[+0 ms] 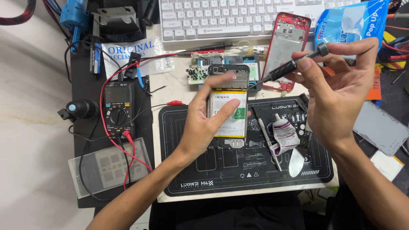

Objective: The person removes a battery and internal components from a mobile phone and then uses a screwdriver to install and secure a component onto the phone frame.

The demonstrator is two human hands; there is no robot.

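While the only view was the head camera, it covered the whole bench. Left hand [204,123] was clamped on the opened smartphone with white battery and bare metal frame [228,106], thumb across the battery face, fingers round the left edge, phone held just above the black printed repair mat [238,170], near centre. Right hand [336,93] was closed on the slim black precision screwdriver [294,64], forefinger on the cap, tip pointing left at the phone's upper right edge; contact itself too small to tell.

My read for doing this well: keep the phone braced, driver square to the screw head, light downward pressure, no slip onto the battery.

Around it: red phone back shell [286,47] far of the phone, white keyboard [238,17] at the far edge, black multimeter with red leads [119,110] left, squeezed white glue tube [283,134] and metal tweezers [269,145] on the mat, right of the phone.
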